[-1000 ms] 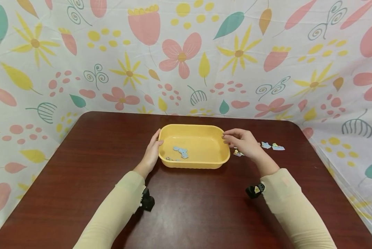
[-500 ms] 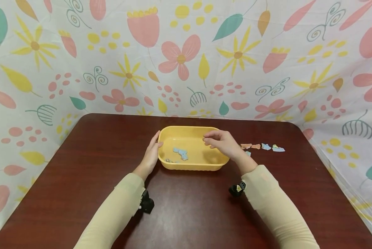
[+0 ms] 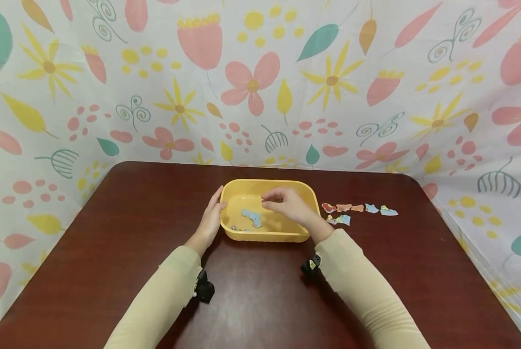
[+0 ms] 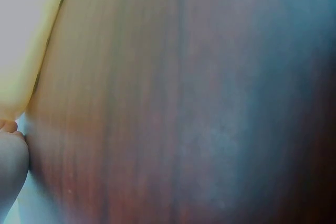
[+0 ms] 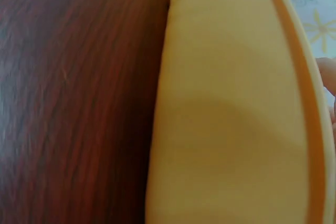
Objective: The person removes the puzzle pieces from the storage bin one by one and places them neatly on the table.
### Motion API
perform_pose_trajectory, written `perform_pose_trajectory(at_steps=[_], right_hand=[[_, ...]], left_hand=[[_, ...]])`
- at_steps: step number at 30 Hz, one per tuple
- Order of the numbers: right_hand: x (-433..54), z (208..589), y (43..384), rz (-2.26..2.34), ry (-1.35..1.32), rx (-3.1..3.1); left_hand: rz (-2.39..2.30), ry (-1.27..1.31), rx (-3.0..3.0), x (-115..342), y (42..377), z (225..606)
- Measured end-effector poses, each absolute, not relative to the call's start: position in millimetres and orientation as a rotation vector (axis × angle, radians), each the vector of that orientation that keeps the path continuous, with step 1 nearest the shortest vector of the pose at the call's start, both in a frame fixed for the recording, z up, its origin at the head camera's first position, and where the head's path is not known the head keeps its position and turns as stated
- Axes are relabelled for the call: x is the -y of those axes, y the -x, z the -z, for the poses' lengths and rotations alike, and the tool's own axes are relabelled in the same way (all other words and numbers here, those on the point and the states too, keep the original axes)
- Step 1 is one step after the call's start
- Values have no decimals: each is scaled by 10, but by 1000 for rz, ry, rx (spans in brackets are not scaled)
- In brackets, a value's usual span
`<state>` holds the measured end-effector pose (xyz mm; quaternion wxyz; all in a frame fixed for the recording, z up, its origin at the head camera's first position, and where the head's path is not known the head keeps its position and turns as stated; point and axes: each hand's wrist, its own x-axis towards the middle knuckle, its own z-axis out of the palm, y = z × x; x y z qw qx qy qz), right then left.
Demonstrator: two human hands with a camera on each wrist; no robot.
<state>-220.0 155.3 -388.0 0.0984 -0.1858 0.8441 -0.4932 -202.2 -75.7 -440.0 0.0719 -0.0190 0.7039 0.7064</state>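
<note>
A yellow plastic basin sits on the table in the head view. My left hand grips its left end, thumb over the rim and fingers along the outside. Reaching over the basin from the right, my right hand has loosely bent fingers and nothing shows between them. Below and left of its fingertips, a light-blue puzzle piece cluster lies on the basin floor. A few small pieces lie by the near left wall. In the right wrist view, the basin's side hides most of that hand.
Right of the basin, several puzzle pieces lie in a row, among them an orange one and a blue one. Another small cluster lies just in front. A flower-printed cloth hangs behind the dark wooden table.
My right hand has moved left from the basin's right rim to over its middle, uncovering the pieces on the right. My left hand keeps its grip on the basin.
</note>
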Motion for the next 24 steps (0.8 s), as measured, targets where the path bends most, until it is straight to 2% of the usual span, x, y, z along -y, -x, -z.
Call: perform_pose_trajectory(at_steps=[8,17,24], right_hand=[[-1357,3972,2204,1359,564,-2510],[-1231,3956,2256,1301,558,-2523],[-1138,4002,2264,1210,519,-2557]], left_hand=[[-2112,72,-2102,792,1995,4414],[-2065,22,-2108,765,1902,4095],[-2073,18,-2086,781,1896,4108]])
